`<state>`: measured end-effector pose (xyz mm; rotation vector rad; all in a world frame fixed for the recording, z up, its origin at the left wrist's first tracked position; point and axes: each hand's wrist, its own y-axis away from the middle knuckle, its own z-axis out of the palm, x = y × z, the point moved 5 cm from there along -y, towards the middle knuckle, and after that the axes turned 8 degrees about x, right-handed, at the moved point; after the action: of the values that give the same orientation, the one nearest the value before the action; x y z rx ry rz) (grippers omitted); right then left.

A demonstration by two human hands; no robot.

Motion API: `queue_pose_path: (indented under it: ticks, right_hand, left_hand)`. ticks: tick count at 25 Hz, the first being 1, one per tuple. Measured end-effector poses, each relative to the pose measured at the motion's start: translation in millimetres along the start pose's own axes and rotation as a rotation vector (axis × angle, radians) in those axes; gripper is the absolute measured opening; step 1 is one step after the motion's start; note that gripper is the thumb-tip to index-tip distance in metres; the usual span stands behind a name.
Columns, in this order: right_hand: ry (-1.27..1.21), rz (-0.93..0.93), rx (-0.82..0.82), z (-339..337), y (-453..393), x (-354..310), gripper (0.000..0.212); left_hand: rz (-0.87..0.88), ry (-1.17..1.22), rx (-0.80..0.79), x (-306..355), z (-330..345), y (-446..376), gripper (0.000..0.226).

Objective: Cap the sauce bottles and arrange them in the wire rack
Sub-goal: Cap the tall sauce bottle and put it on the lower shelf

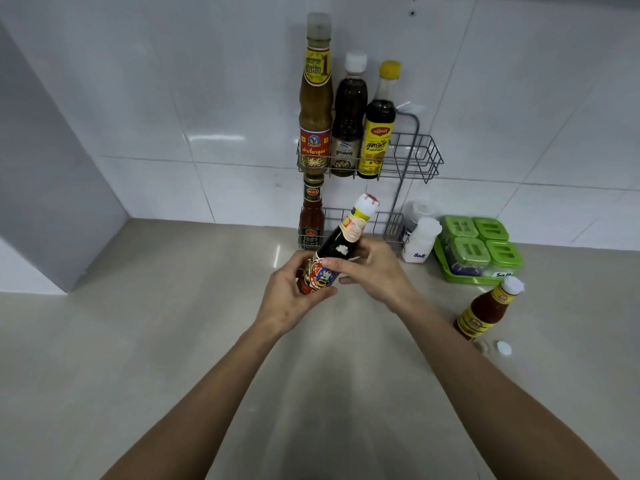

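Both hands hold a dark sauce bottle (pixel 341 244) tilted above the counter, its white cap pointing up toward the wire rack (pixel 420 157). My left hand (pixel 292 292) grips its lower labelled end; my right hand (pixel 372 268) grips its middle. The rack's upper tier holds three capped bottles: a tall tan one (pixel 315 98), a brown one (pixel 349 119) and a dark yellow-capped one (pixel 379 126). A red chili sauce bottle (pixel 311 216) stands in the lower tier. Another red sauce bottle (pixel 485 313) stands on the counter at the right, with a small white cap (pixel 504 348) lying beside it.
A white salt shaker (pixel 420 239) and a green tray (pixel 450 271) of green-lidded containers stand right of the rack against the tiled wall. The beige counter (pixel 156 341) stretches left to a grey corner panel.
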<state>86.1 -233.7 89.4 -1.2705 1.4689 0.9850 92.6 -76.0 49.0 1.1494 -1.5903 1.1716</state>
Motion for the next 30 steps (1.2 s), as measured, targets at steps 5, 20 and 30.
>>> queue_pose_path:
  ticks: [5,20,30]
  right_hand:
    - [0.2,-0.167,0.2,-13.5,-31.3,14.8,0.038]
    - [0.586,-0.138,0.121,5.0,-146.8,66.3,0.053]
    - [0.553,-0.059,-0.072,9.5,-167.2,71.8,0.069]
  left_hand:
    - [0.106,-0.286,-0.128,-24.4,4.1,-41.9,0.086]
    - [0.051,-1.177,-0.382,-98.4,13.5,-95.0,0.088]
    - [0.004,-1.136,-0.365,-101.0,18.7,-94.3,0.091]
